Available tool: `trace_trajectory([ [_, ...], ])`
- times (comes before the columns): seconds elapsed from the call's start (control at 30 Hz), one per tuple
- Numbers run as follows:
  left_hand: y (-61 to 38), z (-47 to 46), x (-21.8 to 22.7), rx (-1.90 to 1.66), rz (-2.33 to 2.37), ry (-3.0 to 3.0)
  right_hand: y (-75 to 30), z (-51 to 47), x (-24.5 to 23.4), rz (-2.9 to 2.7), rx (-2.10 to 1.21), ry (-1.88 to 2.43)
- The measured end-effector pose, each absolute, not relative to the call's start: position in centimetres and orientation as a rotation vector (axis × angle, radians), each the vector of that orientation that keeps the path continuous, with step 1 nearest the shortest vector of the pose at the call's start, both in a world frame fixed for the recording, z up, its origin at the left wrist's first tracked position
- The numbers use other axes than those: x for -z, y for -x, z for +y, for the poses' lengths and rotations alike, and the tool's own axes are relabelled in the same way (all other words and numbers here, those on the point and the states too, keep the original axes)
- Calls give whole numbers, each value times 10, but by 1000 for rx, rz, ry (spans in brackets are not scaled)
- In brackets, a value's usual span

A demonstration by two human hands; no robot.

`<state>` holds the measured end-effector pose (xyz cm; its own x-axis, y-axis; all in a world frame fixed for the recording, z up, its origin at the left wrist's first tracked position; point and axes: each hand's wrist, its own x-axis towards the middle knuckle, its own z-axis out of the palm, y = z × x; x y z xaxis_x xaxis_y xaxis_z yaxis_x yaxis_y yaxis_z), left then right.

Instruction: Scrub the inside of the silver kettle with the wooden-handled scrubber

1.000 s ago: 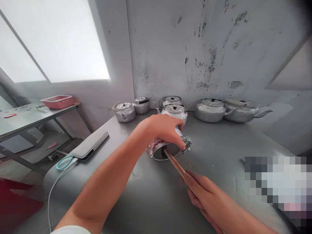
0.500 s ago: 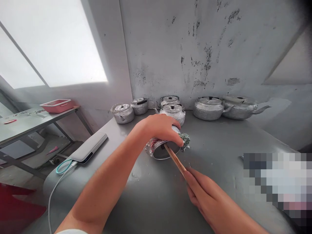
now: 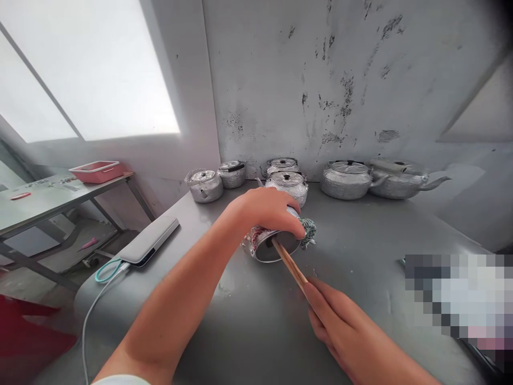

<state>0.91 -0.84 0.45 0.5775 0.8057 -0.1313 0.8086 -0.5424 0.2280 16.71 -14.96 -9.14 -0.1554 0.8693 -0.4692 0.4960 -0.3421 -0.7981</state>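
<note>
My left hand (image 3: 267, 209) is curled over a small metal pot (image 3: 262, 252) that lies tipped, its round mouth facing me. Red cord (image 3: 256, 233) shows at the pot's left side. On the right, beside my left fingertips, is a bunch of green cord (image 3: 309, 231). Thin wooden sticks (image 3: 292, 266), like chopsticks, are gripped in my right hand (image 3: 332, 316). Their far ends reach into the pot's mouth, where a dark piece shows at the tips; I cannot make out what it is. My left hand covers the pot's upper side.
Behind the pot stand two silver kettles (image 3: 286, 184), with two more at the left (image 3: 206, 187) and two at the right (image 3: 347, 181). A power bank (image 3: 150, 243) with a cable lies on the grey table (image 3: 248, 331). A pink basket (image 3: 98, 172) sits on a side table.
The whole view has shifted slightly. Both hands, the pot and the sticks keep nearly the same positions relative to each other.
</note>
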Motion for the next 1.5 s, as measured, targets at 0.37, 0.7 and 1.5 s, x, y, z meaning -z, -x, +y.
trace_trajectory([
  [0.37, -10, -11, -6, -10, 1349, -2469, -167, -154, 97, -1552, -1507, 1808],
  [0.7, -10, -11, -4, -13, 1360, -2481, -171, -153, 92, -1465, -1462, 1785],
  [1.5, -11, -10, -3, -19, 1366, -2491, -172, -152, 100, -1499, -1523, 1863],
])
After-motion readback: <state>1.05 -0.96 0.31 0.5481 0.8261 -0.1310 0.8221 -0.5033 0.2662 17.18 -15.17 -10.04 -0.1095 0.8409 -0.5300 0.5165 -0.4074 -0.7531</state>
